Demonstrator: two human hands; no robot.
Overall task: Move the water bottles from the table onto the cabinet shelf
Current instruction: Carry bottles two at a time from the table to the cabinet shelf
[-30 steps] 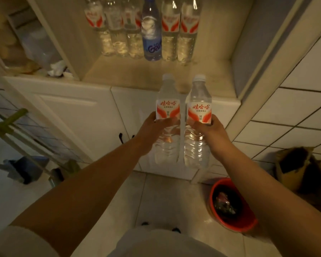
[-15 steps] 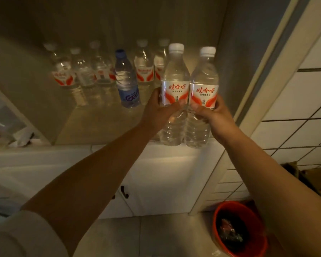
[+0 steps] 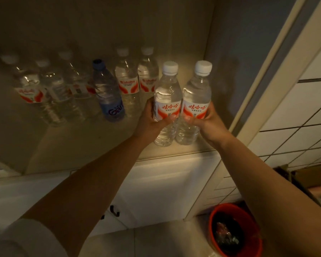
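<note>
Two clear water bottles with white caps and red-and-white labels stand upright side by side at the front right of the cabinet shelf (image 3: 78, 145). My left hand (image 3: 152, 119) grips the left bottle (image 3: 168, 93) around its middle. My right hand (image 3: 206, 121) grips the right bottle (image 3: 197, 91) the same way. Both bottle bases sit at or just above the shelf surface; contact is unclear. Behind and to the left, several more bottles line the back of the shelf, among them a blue-capped bottle (image 3: 107, 93) and two red-labelled ones (image 3: 127, 84).
The cabinet's right side wall (image 3: 230, 52) rises close beside the right bottle. White cabinet doors (image 3: 165, 186) with dark handles lie below the shelf. A red bucket (image 3: 233, 230) with rubbish stands on the floor at the lower right, by a tiled wall (image 3: 295, 117).
Both hands have carried the two bottles up from in front of the cabinet doors and forward onto the front right of the shelf. The camera has tilted up and moved closer.
</note>
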